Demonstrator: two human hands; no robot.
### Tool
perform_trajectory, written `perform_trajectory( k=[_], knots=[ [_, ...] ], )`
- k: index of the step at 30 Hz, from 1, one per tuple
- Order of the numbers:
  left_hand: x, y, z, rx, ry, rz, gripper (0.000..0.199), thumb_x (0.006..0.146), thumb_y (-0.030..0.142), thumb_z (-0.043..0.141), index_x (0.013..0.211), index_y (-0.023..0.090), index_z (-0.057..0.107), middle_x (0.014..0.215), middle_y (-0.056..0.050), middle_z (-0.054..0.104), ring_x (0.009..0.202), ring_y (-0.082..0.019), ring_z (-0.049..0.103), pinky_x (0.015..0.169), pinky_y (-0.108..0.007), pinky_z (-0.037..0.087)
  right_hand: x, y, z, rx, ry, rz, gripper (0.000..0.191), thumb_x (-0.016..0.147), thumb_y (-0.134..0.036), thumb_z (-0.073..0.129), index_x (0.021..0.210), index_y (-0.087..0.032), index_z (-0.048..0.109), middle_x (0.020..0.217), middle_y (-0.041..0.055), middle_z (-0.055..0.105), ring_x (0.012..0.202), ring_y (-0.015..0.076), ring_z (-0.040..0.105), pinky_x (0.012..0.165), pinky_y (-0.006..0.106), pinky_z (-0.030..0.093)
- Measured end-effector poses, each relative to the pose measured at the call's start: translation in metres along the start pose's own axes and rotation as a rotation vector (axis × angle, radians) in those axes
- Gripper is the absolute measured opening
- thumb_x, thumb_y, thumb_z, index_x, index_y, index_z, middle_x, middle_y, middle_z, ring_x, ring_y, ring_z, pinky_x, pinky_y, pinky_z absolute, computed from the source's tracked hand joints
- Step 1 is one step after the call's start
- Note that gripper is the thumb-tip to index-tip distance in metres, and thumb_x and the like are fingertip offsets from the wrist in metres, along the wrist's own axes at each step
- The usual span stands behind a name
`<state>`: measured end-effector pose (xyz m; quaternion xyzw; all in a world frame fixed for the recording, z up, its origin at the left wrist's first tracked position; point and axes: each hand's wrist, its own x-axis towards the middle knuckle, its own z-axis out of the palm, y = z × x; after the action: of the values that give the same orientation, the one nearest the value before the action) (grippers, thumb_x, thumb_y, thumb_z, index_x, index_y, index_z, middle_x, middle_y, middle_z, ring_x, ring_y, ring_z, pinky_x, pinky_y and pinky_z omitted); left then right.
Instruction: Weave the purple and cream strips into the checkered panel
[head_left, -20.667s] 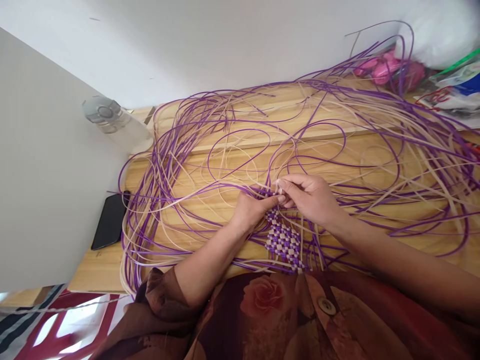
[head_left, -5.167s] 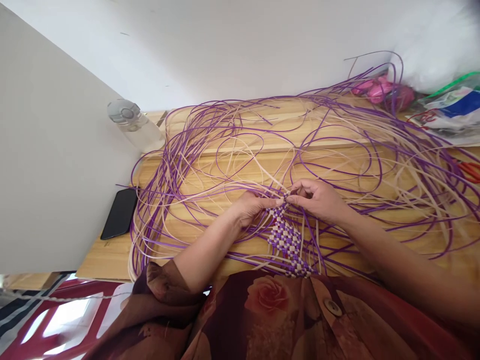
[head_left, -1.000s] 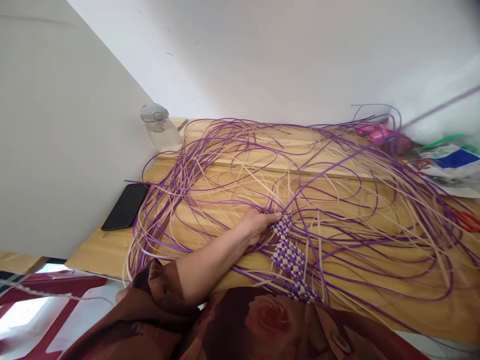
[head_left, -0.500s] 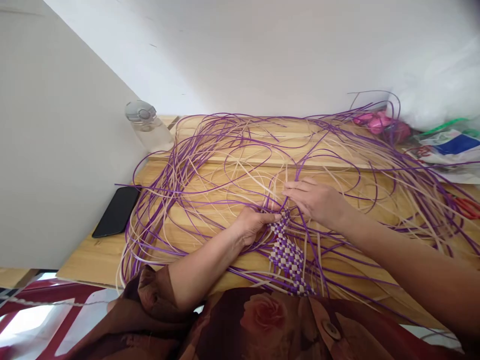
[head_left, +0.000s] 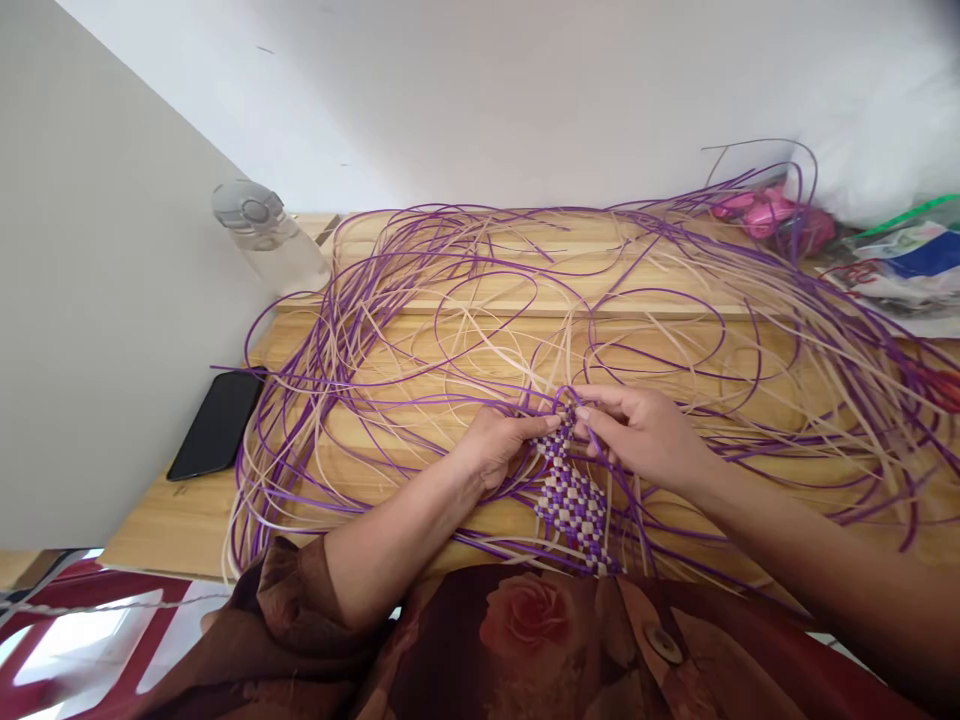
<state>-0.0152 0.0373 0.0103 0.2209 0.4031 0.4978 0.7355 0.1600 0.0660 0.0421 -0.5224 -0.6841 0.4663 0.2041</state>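
A checkered woven piece (head_left: 572, 505) of purple and cream strands lies in front of me, its near end against my shirt. My left hand (head_left: 495, 445) grips its narrow far end, thumb on top and fingers mostly hidden beneath. Just to the right, my right hand (head_left: 649, 430) pinches a purple strand (head_left: 595, 437) between thumb and forefinger, close against the weave. That strand bends in a small loop over the far tip. Long loose purple and cream strands fan out from the piece to both sides and away from me.
Strands sprawl over the wooden table (head_left: 150, 520). A clear bottle with a grey lid (head_left: 251, 215) and a black phone (head_left: 217, 425) are at the left. Along the right stand pink bundles (head_left: 769, 215), a plastic bag (head_left: 922, 255) and something red-handled (head_left: 941, 388). A wall closes off the back.
My right hand has come down and nearer to the weave, bending the purple strand into a small loop. My left hand keeps its grip. The view has shifted slightly.
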Motion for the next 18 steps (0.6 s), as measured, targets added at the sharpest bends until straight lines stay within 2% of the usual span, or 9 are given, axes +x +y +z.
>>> perform_trajectory(
  k=[3, 5, 8, 12, 15, 18],
  knots=[
    [-0.001, -0.001, 0.000, 0.023, -0.008, 0.026, 0.031, 0.054, 0.022, 0.089, 0.078, 0.010, 0.074, 0.078, -0.009, 0.073, 0.070, -0.019, 0.065, 0.076, -0.034, 0.050, -0.010, -0.003, 0.007, -0.083, -0.023, -0.069, 0.042, 0.092, -0.029, 0.047, 0.131, -0.020, 0.060, 0.073, 0.0015, 0.068, 0.053, 0.0108, 0.062, 0.048, 0.020, 0.047],
    [-0.001, -0.003, -0.001, 0.035, -0.026, 0.059, 0.029, 0.057, 0.024, 0.088, 0.078, 0.011, 0.073, 0.078, -0.008, 0.072, 0.070, -0.018, 0.064, 0.078, -0.033, 0.049, -0.015, -0.007, 0.010, -0.042, -0.047, -0.069, 0.049, 0.094, -0.030, 0.045, 0.142, -0.020, 0.051, 0.071, 0.0010, 0.068, 0.052, 0.0117, 0.063, 0.047, 0.020, 0.048],
    [0.000, -0.005, -0.004, 0.047, -0.053, 0.078, 0.030, 0.058, 0.027, 0.087, 0.078, 0.011, 0.072, 0.077, -0.007, 0.071, 0.070, -0.017, 0.064, 0.076, -0.032, 0.048, -0.017, -0.011, 0.018, 0.099, -0.101, 0.014, 0.058, 0.095, -0.031, 0.043, 0.152, -0.022, 0.035, 0.071, 0.0008, 0.066, 0.050, 0.0124, 0.063, 0.043, 0.020, 0.049],
    [0.000, -0.005, -0.005, 0.051, -0.103, 0.074, 0.032, 0.061, 0.034, 0.086, 0.075, 0.012, 0.068, 0.068, -0.005, 0.067, 0.062, -0.016, 0.061, 0.068, -0.030, 0.047, -0.013, -0.012, 0.025, 0.230, -0.166, 0.166, 0.061, 0.097, -0.028, 0.039, 0.156, -0.025, 0.023, 0.068, 0.0000, 0.064, 0.048, 0.0128, 0.064, 0.038, 0.018, 0.047],
    [0.000, -0.005, -0.005, 0.053, -0.155, 0.068, 0.034, 0.060, 0.036, 0.086, 0.074, 0.012, 0.067, 0.063, -0.005, 0.065, 0.057, -0.015, 0.059, 0.063, -0.030, 0.045, -0.010, -0.013, 0.029, 0.241, -0.206, 0.217, 0.063, 0.098, -0.025, 0.036, 0.157, -0.026, 0.015, 0.067, -0.0007, 0.063, 0.048, 0.0136, 0.064, 0.037, 0.018, 0.046],
    [0.000, -0.008, -0.003, 0.051, -0.141, 0.057, 0.033, 0.059, 0.034, 0.086, 0.071, 0.012, 0.066, 0.060, -0.004, 0.063, 0.052, -0.013, 0.056, 0.058, -0.028, 0.043, -0.011, -0.015, 0.030, 0.265, -0.281, 0.218, 0.067, 0.097, -0.021, 0.035, 0.158, -0.025, 0.006, 0.074, 0.0014, 0.067, 0.053, 0.0138, 0.066, 0.043, 0.020, 0.049]
  ],
)
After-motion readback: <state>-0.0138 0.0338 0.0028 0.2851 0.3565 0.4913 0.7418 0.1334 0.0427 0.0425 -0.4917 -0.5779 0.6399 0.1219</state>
